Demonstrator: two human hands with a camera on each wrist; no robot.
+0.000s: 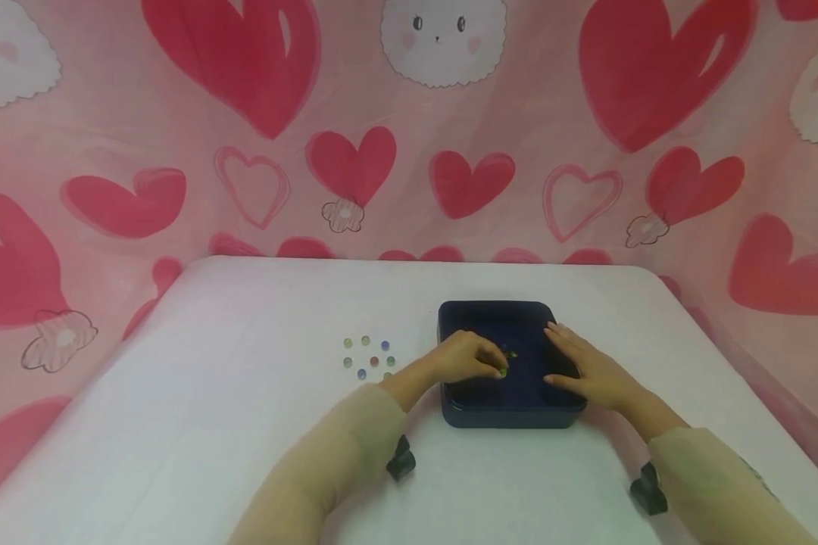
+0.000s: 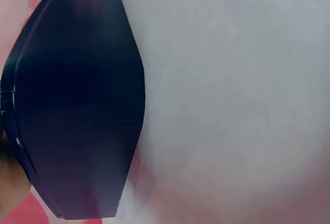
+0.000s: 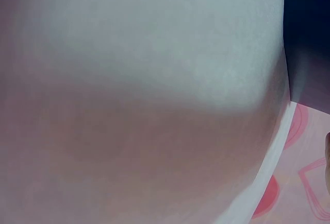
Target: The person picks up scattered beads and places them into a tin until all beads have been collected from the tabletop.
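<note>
Sleeves (image 1: 327, 462) in pale beige are filling the foreground, a dark left wrist mount (image 1: 401, 459) and a matching right wrist mount (image 1: 649, 490) showing beside them. Just beyond, a navy tray (image 1: 518, 418) is standing on a white table (image 1: 259, 325), its longer side hard to judge from this angle. The right hand (image 1: 596, 372) is resting at the tray's right rim with fingers spread, gripping nothing. Opposite, the left hand (image 1: 463, 357) is crossing the left rim and pinching a small green marble (image 1: 503, 372) between thumb and fingertips, closed to about the marble's own width. That marble is sitting inside the tray's walls; whether it is touching the floor is impossible to tell. Slightly farther in, small greenish pieces (image 1: 510, 353) are lying past the fingertips, too tiny to count. Outside the tray, about eight loose marbles (image 1: 374, 362) are lying scattered on the table, leftward of the pinch and across the left rim from it; the left hand is the nearer of the two. Behind everything, a pink heart-print backdrop (image 1: 532, 113) is rising from the table's far edge.
</note>
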